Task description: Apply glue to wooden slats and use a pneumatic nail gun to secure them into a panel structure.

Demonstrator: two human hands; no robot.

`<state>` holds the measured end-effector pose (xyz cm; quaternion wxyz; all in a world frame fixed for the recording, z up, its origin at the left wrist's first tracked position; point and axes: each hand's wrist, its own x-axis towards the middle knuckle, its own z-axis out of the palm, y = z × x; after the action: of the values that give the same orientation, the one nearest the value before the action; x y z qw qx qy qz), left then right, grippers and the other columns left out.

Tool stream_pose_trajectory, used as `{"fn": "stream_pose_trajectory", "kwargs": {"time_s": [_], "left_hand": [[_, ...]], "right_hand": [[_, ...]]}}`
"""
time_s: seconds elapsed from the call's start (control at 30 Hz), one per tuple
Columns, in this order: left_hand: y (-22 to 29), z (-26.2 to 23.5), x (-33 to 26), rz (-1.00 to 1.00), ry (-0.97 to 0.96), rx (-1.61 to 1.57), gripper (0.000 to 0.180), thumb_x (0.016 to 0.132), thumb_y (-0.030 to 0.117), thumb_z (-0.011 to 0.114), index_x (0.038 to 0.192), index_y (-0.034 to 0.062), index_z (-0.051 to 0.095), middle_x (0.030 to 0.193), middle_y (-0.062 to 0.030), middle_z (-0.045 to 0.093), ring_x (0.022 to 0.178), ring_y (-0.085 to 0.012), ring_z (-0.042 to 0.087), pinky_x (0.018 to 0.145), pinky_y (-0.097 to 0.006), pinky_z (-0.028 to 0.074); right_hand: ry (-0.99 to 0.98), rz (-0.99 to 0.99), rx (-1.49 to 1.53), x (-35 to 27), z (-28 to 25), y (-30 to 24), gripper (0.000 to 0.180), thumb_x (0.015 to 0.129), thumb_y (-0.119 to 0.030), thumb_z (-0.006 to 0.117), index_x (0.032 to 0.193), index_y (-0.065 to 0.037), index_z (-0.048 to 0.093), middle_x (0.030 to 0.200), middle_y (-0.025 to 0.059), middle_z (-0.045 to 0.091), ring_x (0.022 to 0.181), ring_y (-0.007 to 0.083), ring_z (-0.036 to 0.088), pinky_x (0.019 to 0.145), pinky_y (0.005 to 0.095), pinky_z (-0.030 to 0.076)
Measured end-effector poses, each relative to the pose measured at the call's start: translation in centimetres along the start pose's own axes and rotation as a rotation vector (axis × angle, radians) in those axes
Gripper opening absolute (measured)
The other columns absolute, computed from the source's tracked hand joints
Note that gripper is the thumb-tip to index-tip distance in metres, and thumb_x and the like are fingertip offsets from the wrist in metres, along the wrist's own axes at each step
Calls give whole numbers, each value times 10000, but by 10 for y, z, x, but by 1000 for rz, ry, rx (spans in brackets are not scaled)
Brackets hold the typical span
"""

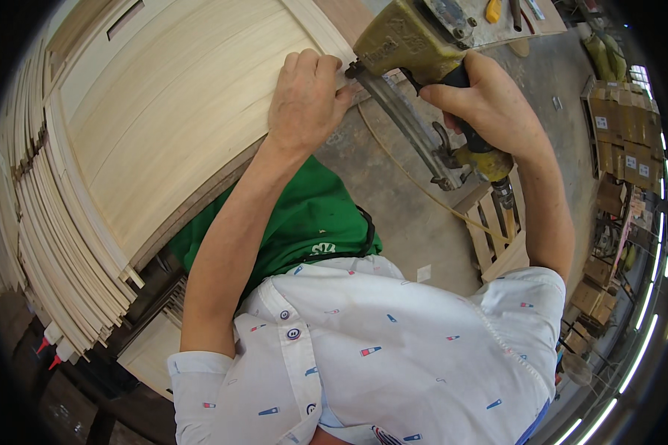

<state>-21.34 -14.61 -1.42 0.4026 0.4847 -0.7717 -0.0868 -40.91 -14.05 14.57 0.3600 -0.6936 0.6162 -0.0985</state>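
Observation:
My right hand (490, 104) is wrapped round the black grip of an olive-yellow pneumatic nail gun (401, 46). Its long metal magazine slants down beside the grip, and its nose sits at the edge of a pale wooden panel (178, 111), close to my left fingers. I cannot tell whether the nose touches the wood. My left hand (308, 100) lies at the panel's near right edge, its fingers bent and closed over the wooden border strip. The thumb points toward the gun, and the fingertips are partly hidden.
Many thin wooden strips (70, 245) are stacked left of the panel. An air hose (397, 163) trails toward a wooden pallet (490, 230). Hand tools, one a yellow-handled cutter (493, 10), lie on a board at the top. Cardboard boxes (623, 126) stand far right.

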Motion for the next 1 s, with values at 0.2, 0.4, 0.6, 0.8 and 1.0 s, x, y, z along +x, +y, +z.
{"fn": "stream_pose_trajectory", "kwargs": {"time_s": [0.2,0.4,0.6,0.8,1.0], "left_hand": [[1,4,3,12,20,-17,322,699,91,764,975,4,621,892,-115,564,885,-295,532,768,-385,465],[-5,-6,4,-17,0,-19,348,664,80,753,968,14,597,883,-143,548,856,-343,516,761,-429,434],[0,-18,-6,-79,-175,-22,415,720,104,727,1102,29,585,1098,-134,573,1006,-327,529,864,-411,442],[-11,-33,-9,95,-170,159,449,770,157,657,1198,52,573,1369,-106,504,1265,-290,443,958,-388,416],[-8,-38,-5,70,-161,158,402,776,134,590,1163,25,590,1321,-109,543,1221,-289,477,930,-386,416]], "right_hand": [[4,7,-41,1,-2,1,280,807,-206,690,808,51,579,579,30,572,501,84,536,469,259,410],[-65,-4,-83,10,-2,-5,269,786,-174,656,827,81,582,582,96,575,519,151,572,510,322,454],[-32,132,121,14,-17,-8,244,783,-137,672,874,73,587,630,62,586,526,120,568,497,293,449],[8,-10,128,83,-33,-45,229,799,-149,676,839,63,599,608,55,582,506,117,565,478,277,445],[-21,-258,64,206,-31,-89,239,805,-208,654,837,27,628,609,51,584,493,108,553,460,264,424]]}}
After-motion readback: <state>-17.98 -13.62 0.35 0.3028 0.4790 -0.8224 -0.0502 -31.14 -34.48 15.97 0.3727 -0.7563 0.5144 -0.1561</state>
